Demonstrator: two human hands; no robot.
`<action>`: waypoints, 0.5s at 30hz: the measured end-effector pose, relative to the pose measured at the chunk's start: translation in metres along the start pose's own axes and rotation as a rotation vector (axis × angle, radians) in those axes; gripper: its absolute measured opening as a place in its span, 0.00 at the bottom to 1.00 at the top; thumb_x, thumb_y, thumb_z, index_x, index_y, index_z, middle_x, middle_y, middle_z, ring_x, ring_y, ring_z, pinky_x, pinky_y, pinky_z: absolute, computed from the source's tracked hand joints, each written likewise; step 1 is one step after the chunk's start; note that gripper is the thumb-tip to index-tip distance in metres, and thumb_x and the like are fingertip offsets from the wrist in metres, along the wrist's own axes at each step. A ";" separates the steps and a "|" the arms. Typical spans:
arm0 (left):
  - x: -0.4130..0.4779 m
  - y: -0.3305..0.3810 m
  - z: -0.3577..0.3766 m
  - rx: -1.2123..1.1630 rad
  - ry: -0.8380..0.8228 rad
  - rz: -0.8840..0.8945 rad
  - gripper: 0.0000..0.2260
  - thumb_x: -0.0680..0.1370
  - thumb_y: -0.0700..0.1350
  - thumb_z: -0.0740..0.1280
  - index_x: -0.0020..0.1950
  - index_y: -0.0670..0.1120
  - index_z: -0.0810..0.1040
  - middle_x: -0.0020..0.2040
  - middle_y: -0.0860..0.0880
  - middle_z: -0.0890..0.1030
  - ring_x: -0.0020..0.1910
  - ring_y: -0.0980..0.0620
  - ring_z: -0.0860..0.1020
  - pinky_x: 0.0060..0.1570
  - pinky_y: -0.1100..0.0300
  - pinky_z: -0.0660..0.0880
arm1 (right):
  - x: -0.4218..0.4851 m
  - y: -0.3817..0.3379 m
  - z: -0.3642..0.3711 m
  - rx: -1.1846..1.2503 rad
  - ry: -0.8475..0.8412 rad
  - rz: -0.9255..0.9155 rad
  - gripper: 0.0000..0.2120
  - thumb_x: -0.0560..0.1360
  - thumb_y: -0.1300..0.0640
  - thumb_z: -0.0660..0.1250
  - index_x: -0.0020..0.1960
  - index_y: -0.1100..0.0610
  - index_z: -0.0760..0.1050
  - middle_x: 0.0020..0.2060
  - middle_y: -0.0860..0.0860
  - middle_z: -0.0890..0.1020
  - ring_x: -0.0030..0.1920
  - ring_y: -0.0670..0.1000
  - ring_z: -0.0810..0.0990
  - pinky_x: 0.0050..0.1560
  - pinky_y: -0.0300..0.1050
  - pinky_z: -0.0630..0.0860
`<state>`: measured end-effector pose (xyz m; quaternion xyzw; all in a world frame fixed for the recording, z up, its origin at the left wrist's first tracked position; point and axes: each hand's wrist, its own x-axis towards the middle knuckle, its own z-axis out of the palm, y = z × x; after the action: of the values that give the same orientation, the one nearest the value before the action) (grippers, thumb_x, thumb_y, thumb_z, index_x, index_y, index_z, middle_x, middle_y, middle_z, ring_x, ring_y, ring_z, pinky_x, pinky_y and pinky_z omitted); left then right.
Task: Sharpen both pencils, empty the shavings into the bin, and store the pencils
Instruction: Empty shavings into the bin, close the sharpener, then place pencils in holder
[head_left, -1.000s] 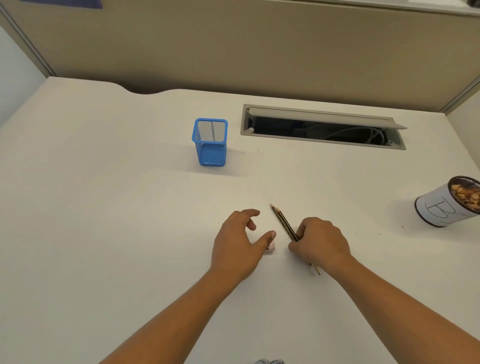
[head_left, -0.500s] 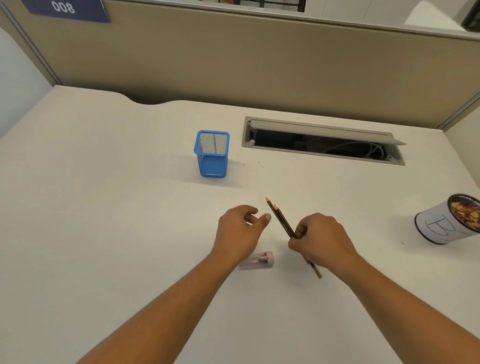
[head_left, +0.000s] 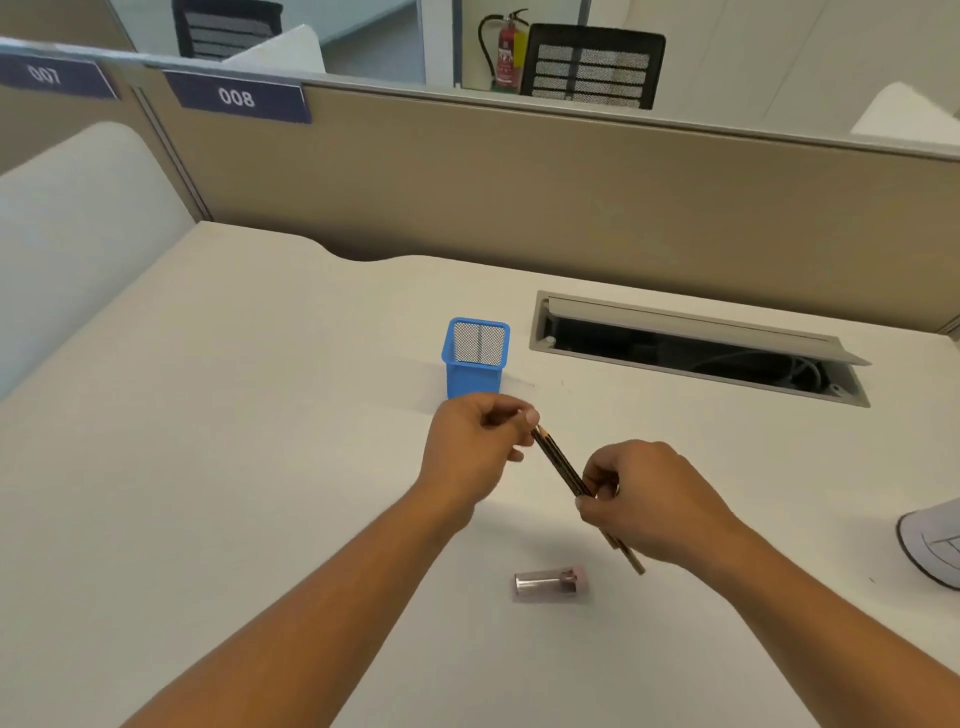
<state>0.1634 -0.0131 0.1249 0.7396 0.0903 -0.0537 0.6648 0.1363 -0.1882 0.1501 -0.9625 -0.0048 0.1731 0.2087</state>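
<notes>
Right hand (head_left: 641, 501) clenched on both pencils (head_left: 560, 462), left hand (head_left: 475, 441) pinching tips (grip unclear); pair could slip, scatter across worktop (head_left: 208, 467)

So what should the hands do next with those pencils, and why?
Probably the left hand should pinch one pencil away from the pair. The right hand grips both pencils together, the left fingertips are at their tips, and the sharpener lies untouched on the desk.
</notes>
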 end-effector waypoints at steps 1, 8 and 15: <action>0.003 0.005 -0.004 -0.015 0.013 0.029 0.04 0.76 0.40 0.72 0.43 0.47 0.83 0.37 0.49 0.84 0.35 0.54 0.82 0.36 0.62 0.79 | 0.002 -0.003 -0.004 0.031 0.008 -0.019 0.02 0.72 0.51 0.72 0.41 0.48 0.81 0.34 0.46 0.84 0.33 0.47 0.84 0.41 0.49 0.84; 0.031 0.068 -0.053 0.074 0.218 0.361 0.04 0.74 0.39 0.73 0.40 0.46 0.83 0.35 0.51 0.83 0.33 0.55 0.80 0.38 0.58 0.81 | 0.032 -0.025 -0.046 0.293 0.370 -0.229 0.12 0.75 0.58 0.71 0.58 0.52 0.80 0.39 0.42 0.83 0.41 0.38 0.81 0.49 0.37 0.78; 0.057 0.080 -0.058 0.475 0.356 0.670 0.04 0.75 0.41 0.73 0.47 0.42 0.85 0.40 0.48 0.82 0.36 0.53 0.81 0.41 0.56 0.80 | 0.068 -0.057 -0.071 0.462 0.495 -0.411 0.44 0.74 0.65 0.71 0.77 0.36 0.52 0.45 0.48 0.80 0.35 0.48 0.84 0.39 0.34 0.81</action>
<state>0.2326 0.0397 0.1976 0.8580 -0.0563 0.2735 0.4312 0.2279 -0.1586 0.2108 -0.8817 -0.1079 -0.1131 0.4452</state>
